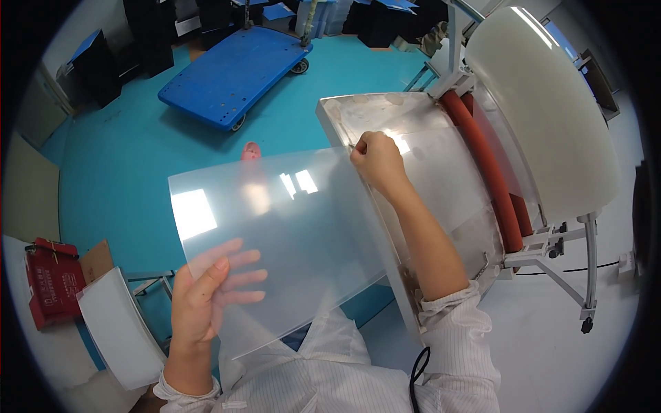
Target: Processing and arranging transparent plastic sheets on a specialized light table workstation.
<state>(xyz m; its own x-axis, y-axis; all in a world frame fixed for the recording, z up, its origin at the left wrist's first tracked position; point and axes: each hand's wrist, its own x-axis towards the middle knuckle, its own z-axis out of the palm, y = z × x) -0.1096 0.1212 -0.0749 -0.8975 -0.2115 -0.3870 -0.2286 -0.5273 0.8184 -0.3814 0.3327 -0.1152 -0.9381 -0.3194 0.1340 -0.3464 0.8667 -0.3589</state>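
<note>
A clear, frosted plastic sheet (pixel 289 227) filled the middle of the frame, bowed slightly and catching glare. The left hand (pixel 206 296) pinched its lower left edge, fingers spread behind it. The right hand (pixel 377 162) was closed on its upper right corner, over a metal tray (pixel 413 117) at right. A red roller (pixel 490 172) and white cover (pixel 544 110) stood beyond. A blue cart (pixel 234 72) sat upper left.

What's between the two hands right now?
In the head view, only the clear sheet spans from the left hand to the right hand; both hold it, with teal floor showing through it.
</note>
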